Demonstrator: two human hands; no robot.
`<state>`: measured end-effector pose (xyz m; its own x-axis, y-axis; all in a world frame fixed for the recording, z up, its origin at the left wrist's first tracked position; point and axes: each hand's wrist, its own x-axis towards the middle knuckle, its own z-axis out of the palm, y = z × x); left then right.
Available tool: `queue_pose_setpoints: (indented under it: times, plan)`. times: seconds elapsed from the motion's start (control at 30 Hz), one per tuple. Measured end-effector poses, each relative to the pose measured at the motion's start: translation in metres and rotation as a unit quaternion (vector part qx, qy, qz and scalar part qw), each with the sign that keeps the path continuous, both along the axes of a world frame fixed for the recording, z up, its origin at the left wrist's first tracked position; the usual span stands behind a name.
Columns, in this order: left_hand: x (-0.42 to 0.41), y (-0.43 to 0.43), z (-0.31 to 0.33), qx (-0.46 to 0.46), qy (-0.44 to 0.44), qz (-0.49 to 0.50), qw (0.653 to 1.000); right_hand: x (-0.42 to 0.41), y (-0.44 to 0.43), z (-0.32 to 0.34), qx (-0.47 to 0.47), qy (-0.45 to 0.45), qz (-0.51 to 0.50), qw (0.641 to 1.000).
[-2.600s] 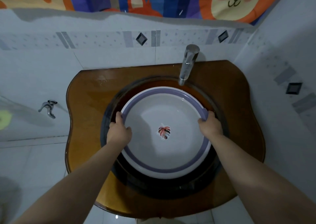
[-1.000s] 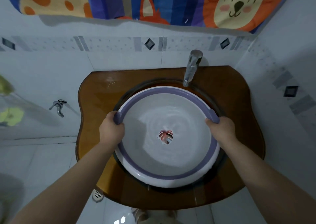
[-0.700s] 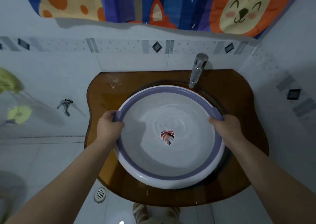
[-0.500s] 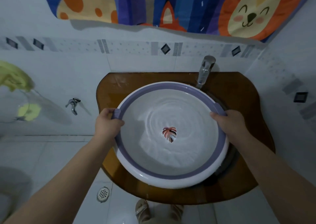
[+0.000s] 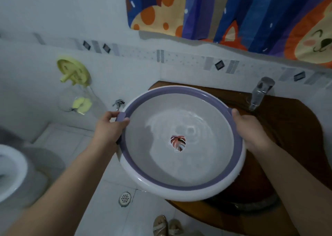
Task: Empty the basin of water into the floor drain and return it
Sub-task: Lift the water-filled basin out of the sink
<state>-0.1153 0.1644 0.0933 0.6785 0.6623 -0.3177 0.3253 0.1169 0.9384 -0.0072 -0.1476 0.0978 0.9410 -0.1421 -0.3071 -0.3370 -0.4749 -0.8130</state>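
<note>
Now the basin is clear of the sink bowl and has swung to the left since a moment ago: half a second back it sat squarely over the brown counter, and now its left half hangs over open floor, with only its right side above the wood. Water ripples inside, around the leaf print on the bottom, so nothing appears to have been poured out yet. The left hand is clamped on the purple tab at the left rim, thumb on top and fingers under; the right hand is closed over the right rim, thumb along the top edge. Each hand's grip is shut on the rim.

By my reading the lift-out is done and the carry has begun; the pour is still to come. The floor drain, a small round grate in the white tile, lies below the near-left edge of the basin, quite close. Lowering and tipping toward it seems the natural next step, and slopping water is the risk.

At the far right, the tap stands on the counter. A toilet shows at the left edge, a yellow fitting on the tiled wall, and a bright printed curtain hangs above. Sandalled feet stand near the bottom.
</note>
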Motion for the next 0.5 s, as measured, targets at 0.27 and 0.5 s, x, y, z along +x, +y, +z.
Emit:
queue_pose_setpoints:
  times: [0.27, 0.5]
  plan:
    - [-0.069, 0.029, 0.009, -0.012, -0.012, 0.182, 0.983, 0.026, 0.081, -0.006, 0.000, -0.010, 0.155, 0.988]
    - [-0.132, 0.064, 0.003, -0.011, 0.045, 0.298, 0.954, 0.018, 0.163, -0.015, 0.016, -0.020, 0.277, 0.961]
